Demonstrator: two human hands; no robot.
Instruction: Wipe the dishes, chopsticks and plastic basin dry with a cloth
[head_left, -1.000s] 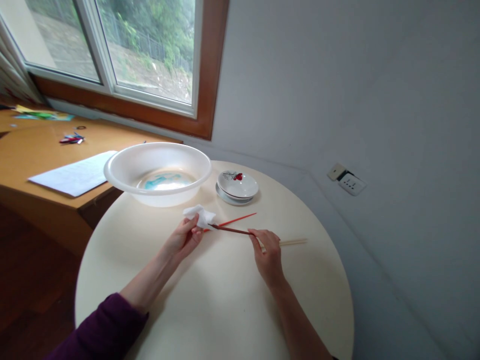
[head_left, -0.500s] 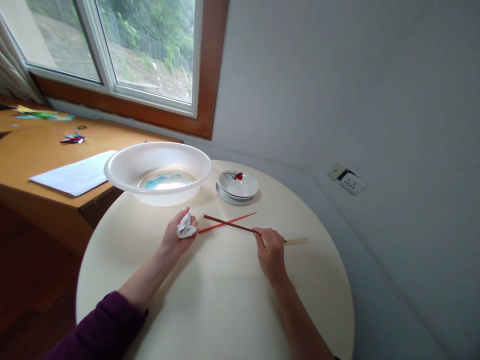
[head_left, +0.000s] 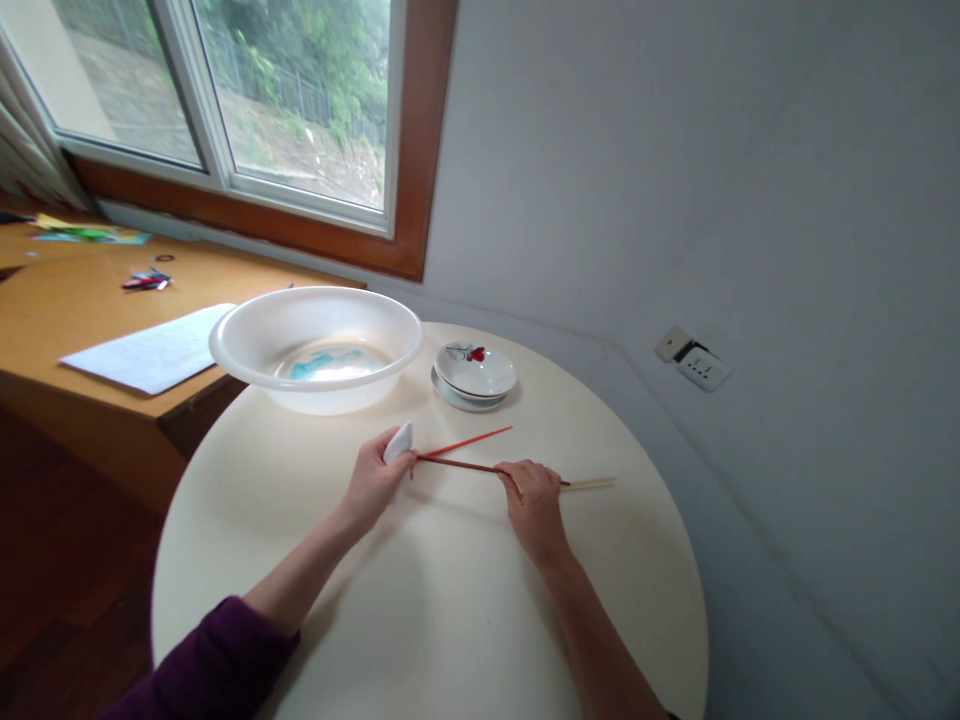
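Note:
My left hand (head_left: 377, 475) is closed around a folded white tissue (head_left: 399, 444), with the left end of a brown chopstick (head_left: 459, 464) at its fingertips. The chopstick lies nearly level between my two hands, above the table. Its right part is pinched by my right hand (head_left: 534, 505), and a dark end shows past the knuckles. Behind it a red chopstick (head_left: 480, 437) rests on the table, its left end hidden by my left hand. Pale chopsticks (head_left: 592, 484) lie just right of my right hand, partly covered by it.
On the round cream table (head_left: 457, 620) stands a wide white basin (head_left: 247, 370) with a blue pattern at its bottom. Stacked small dishes (head_left: 491, 375) sit right of it. A wooden desk (head_left: 67, 310) at the left bears paper sheets (head_left: 150, 350) and a pile of pens (head_left: 146, 280).
The brown chopstick was turned end for end in my right hand. My left hand opened out with the crumpled tissue, then moved right and closed at the chopstick's other end.

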